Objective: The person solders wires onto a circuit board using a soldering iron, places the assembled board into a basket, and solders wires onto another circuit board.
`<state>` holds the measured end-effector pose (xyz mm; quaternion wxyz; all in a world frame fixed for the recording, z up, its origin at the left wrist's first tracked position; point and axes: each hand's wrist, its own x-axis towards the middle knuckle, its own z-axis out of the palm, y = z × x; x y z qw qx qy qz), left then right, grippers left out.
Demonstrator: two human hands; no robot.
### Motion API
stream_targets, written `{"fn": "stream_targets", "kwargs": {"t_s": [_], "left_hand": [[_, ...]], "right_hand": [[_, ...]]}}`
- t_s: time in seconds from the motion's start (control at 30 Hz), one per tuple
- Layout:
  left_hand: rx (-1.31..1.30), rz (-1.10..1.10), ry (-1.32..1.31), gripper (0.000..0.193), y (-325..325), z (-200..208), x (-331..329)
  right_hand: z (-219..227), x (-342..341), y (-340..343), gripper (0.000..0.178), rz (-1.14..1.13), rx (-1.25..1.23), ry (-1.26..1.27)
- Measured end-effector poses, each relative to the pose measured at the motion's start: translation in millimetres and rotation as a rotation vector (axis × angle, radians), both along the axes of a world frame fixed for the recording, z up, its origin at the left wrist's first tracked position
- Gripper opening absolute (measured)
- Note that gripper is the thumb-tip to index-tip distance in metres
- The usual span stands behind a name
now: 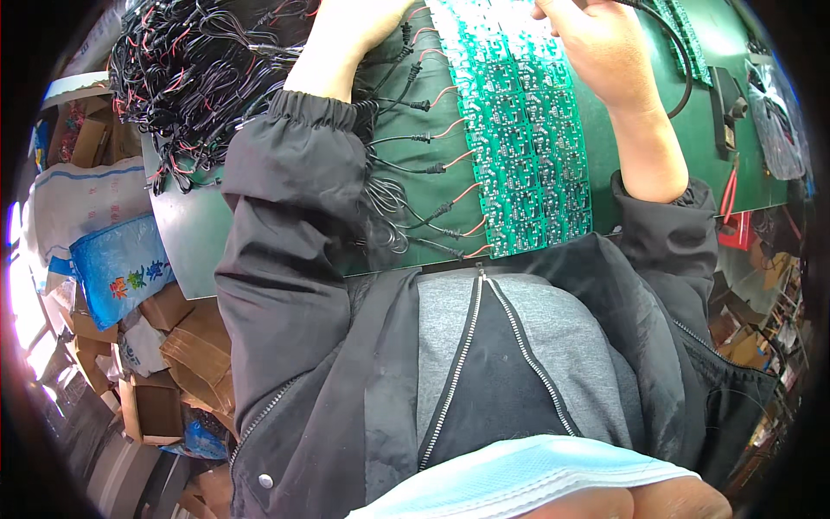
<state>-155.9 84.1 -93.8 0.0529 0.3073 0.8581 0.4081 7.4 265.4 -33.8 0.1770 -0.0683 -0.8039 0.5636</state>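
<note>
A panel of green circuit boards (527,164), packed with small components, lies on the green tabletop in front of me. Along its left edge, thin red wires join it to several black cables (421,138) with moulded strain reliefs. My left hand (370,19) reaches to the far left side of the panel; its fingers run out of the top of the picture. Over the panel's far right edge is my right hand (603,52), its fingers curled closed. What it holds is cut off by the upper edge. A thick black cord (679,48) loops down beside this hand.
A tangled heap of black cables (190,82) covers the table's far left. Another green board strip (683,39), a black block-like stand (724,112), a red-handled tool (731,186) and a clear plastic bag (772,121) are on the right. Cardboard boxes (194,355) and sacks (95,203) crowd the left.
</note>
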Motion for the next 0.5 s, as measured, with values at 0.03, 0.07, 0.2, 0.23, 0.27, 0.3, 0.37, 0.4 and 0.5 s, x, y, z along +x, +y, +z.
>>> {"fn": "stream_targets", "kwargs": {"t_s": [0.03, 0.07, 0.2, 0.23, 0.27, 0.3, 0.37, 0.4, 0.5], "left_hand": [[0.008, -0.018, -0.005, 0.023, 1.1, -2.7, -1.7], [0.006, 0.013, 0.003, 0.023, -9.8, 3.7, 2.2], [0.023, 0.005, -0.026, 0.024, -6.9, 3.1, 2.2], [0.024, -0.006, -0.027, 0.024, -3.2, 1.0, 0.9], [0.027, -0.017, -0.031, 0.024, 0.4, -1.1, -0.7], [0.017, -0.021, -0.027, 0.024, -0.2, -0.5, -1.2], [0.006, -0.025, -0.023, 0.024, -0.3, -0.4, -1.9], [-0.004, -0.008, -0.022, 0.024, -3.6, 3.2, 0.2], [-0.006, 0.014, -0.005, 0.024, -8.2, 6.1, 2.1]], "right_hand": [[-0.4, 0.5, 0.9, 0.011, -0.005, 0.000, -0.002], [4.7, -0.7, -4.9, 0.011, 0.037, -0.006, -0.014], [5.0, 0.3, -4.1, 0.012, 0.046, -0.006, -0.034], [3.8, 1.2, -2.4, 0.012, 0.035, -0.004, -0.037], [2.7, 2.2, -0.6, 0.012, 0.031, 0.010, -0.041], [3.0, 2.5, -0.7, 0.012, 0.042, 0.021, -0.040], [3.3, 3.2, -0.8, 0.013, 0.028, 0.026, -0.031], [5.3, 3.2, -2.7, 0.013, 0.023, 0.031, -0.021], [8.7, 1.7, -4.3, 0.014, -0.012, 0.056, 0.020]]}}
